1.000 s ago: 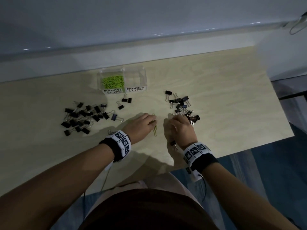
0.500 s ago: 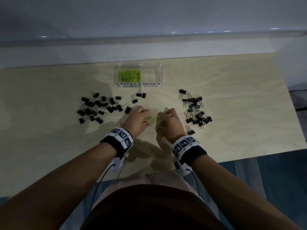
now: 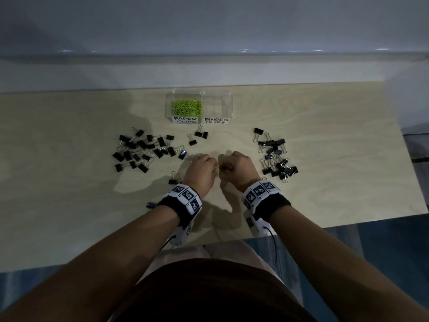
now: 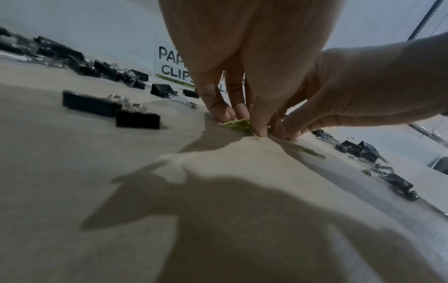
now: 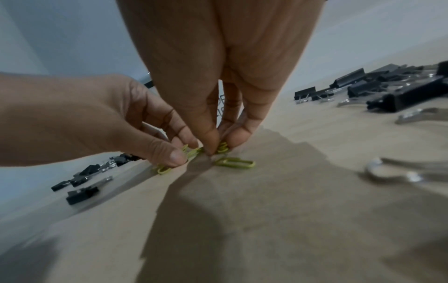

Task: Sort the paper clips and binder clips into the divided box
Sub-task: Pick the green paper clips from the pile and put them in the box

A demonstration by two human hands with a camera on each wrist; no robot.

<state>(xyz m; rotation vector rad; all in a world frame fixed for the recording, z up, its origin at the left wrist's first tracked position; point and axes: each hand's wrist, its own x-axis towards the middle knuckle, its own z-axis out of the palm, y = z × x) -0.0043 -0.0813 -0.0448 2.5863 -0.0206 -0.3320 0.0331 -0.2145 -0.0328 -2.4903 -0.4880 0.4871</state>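
Note:
Both hands meet at the middle of the table over a few green paper clips (image 3: pixel 216 169). My left hand (image 3: pixel 200 168) pinches some of them against the wood with thumb and fingertips (image 4: pixel 260 132). My right hand (image 3: pixel 239 167) pinches others between thumb and fingers (image 5: pixel 238 137). One green paper clip (image 5: pixel 236 163) lies loose just in front of the right fingers. The clear divided box (image 3: pixel 228 105) stands at the back. Its left compartment, labelled PAPER CLIPS, holds a heap of green paper clips (image 3: pixel 186 106). The right compartment, labelled BINDER CLIPS, holds nothing.
Black binder clips lie in a pile on the left (image 3: pixel 144 151) and another on the right (image 3: pixel 276 156). Three more (image 3: pixel 198 137) sit in front of the box, and two (image 3: pixel 174 180) by my left wrist. The table's front edge (image 3: pixel 348 223) runs under my forearms.
The two hands have drawn together. The right hand has left the right binder clip pile, and both now gather green paper clips between them. The head view has shifted, so the box appears more central.

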